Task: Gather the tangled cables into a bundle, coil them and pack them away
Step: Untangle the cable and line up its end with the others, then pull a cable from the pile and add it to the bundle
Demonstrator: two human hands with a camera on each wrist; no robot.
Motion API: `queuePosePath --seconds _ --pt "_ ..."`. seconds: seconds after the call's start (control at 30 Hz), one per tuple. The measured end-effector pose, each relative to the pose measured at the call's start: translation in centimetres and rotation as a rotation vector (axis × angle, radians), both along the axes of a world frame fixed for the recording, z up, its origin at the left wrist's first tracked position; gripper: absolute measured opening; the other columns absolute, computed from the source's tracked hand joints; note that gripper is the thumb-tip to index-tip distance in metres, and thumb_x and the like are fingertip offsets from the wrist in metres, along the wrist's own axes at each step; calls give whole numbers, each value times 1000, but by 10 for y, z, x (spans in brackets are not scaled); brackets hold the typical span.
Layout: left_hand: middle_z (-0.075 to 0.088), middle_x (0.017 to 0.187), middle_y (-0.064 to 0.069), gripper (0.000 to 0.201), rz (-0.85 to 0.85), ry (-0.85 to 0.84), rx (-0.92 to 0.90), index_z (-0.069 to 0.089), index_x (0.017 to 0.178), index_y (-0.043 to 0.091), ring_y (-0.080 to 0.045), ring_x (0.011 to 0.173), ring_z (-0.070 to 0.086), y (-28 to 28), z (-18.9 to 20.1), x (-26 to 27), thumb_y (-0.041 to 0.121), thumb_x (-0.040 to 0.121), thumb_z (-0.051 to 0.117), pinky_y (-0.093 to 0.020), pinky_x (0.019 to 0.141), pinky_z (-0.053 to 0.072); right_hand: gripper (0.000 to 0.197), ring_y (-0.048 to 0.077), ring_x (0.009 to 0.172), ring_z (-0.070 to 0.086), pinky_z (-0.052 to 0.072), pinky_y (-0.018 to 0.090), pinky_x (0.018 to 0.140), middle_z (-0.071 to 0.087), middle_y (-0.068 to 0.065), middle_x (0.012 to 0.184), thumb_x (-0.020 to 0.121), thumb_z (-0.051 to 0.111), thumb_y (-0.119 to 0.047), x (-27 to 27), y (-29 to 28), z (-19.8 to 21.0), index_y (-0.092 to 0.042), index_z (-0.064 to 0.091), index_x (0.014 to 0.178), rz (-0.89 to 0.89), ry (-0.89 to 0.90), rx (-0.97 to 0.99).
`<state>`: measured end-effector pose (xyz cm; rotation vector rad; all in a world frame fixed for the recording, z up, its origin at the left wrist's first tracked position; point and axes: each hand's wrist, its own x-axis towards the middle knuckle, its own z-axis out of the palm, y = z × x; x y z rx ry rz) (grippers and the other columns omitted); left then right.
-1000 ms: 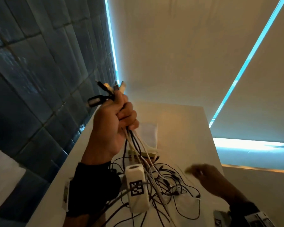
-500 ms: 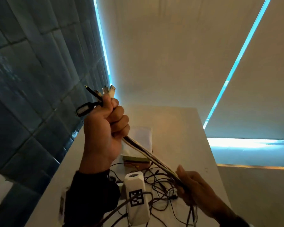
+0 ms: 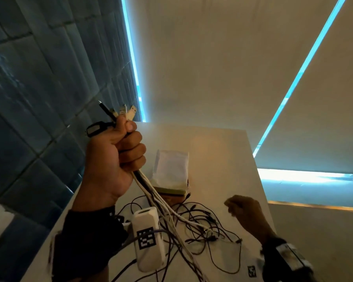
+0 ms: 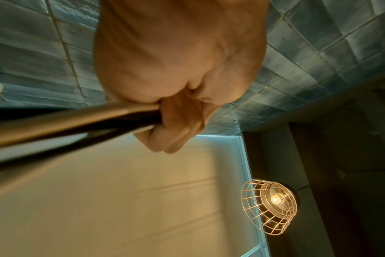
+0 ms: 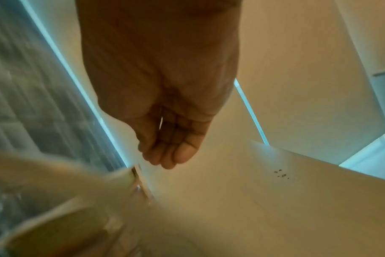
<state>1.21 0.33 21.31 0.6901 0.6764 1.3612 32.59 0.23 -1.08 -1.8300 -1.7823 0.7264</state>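
Note:
My left hand [image 3: 120,153] is raised above the white table [image 3: 218,151] and grips a bundle of white and black cables [image 3: 149,188] in a fist. Their plug ends [image 3: 122,111] stick out above the thumb. In the left wrist view the left hand [image 4: 176,111] is clenched round the blurred cables [image 4: 66,125]. The strands run down into a loose tangle of thin dark cables [image 3: 200,226] on the table. My right hand [image 3: 245,214] hovers to the right of the tangle, fingers loosely curled and holding nothing. The right wrist view shows the right hand [image 5: 171,139] empty.
A white pouch [image 3: 171,169] lies on a small stack of flat things behind the tangle. A white tagged device [image 3: 149,239] sits by my left wrist. A dark tiled wall [image 3: 39,98] borders the table on the left. A wire-caged lamp [image 4: 273,203] glows overhead.
My right hand let go of the cable bundle it was holding half a second ago and moved off to the right. The left hand keeps its grip with the plugs up.

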Motion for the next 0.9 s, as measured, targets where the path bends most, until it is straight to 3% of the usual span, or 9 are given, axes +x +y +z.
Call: queuePosePath --seconds 0.1,0.23,0.37,0.47,0.63,0.73,0.8,0.83,0.9 --pt "26 45 11 29 0 32 -2 47 64 22 0 32 21 -1 0 0 36 88 39 -15 33 15 17 17 89 68 51 27 76 72 -2 90 89 58 -13 -20 24 -40 -19 73 85 189 -288 -170" --pt "26 44 11 26 10 79 -17 44 67 20 0 31 21 -1 -3 -3 35 87 40 -16 34 14 21 24 105 60 47 30 81 64 5 114 92 53 -27 -35 22 -84 -16 64 105 241 -398 -275" --pt "26 43 11 27 6 124 -31 42 69 19 -1 32 21 -1 -7 -5 35 91 37 -15 35 15 24 24 104 58 47 31 79 61 4 113 93 50 -36 -38 21 -95 -18 59 106 255 -455 -282" --pt "26 43 10 30 18 163 -43 41 69 18 -2 32 20 0 -7 -5 34 94 36 -14 35 14 17 21 86 62 49 33 69 65 2 99 90 57 -36 -36 27 -78 -21 59 96 210 -389 -255" --pt "26 45 8 31 43 251 -29 41 71 17 -3 33 19 4 -12 2 32 98 36 -17 38 11 10 6 70 60 49 18 65 67 -5 78 83 72 -25 -42 50 -10 -16 70 85 102 78 -27" --pt "26 46 8 30 35 278 -24 42 72 16 -3 34 19 9 -15 11 32 98 37 -20 41 9 12 28 89 69 55 41 79 73 13 92 86 68 -20 -60 56 35 -9 66 90 -42 713 -6" --pt "25 48 7 30 53 313 -35 45 75 15 -3 34 19 12 -19 16 30 99 38 -17 39 11 14 33 99 68 55 46 85 71 19 102 93 58 -18 -80 58 63 -4 57 95 -39 1121 -48" --pt "24 48 7 29 67 338 -36 47 77 14 -4 35 19 14 -21 20 29 100 38 -16 39 12 14 33 97 69 55 45 85 71 19 99 96 53 -18 -91 58 77 -3 54 97 -28 1249 -58" --pt "24 49 6 23 92 422 -31 48 82 13 -5 36 20 15 -27 24 24 101 40 -17 38 14 17 27 76 66 56 40 77 65 13 82 99 46 -19 -115 54 104 -3 54 100 -7 1394 -55"
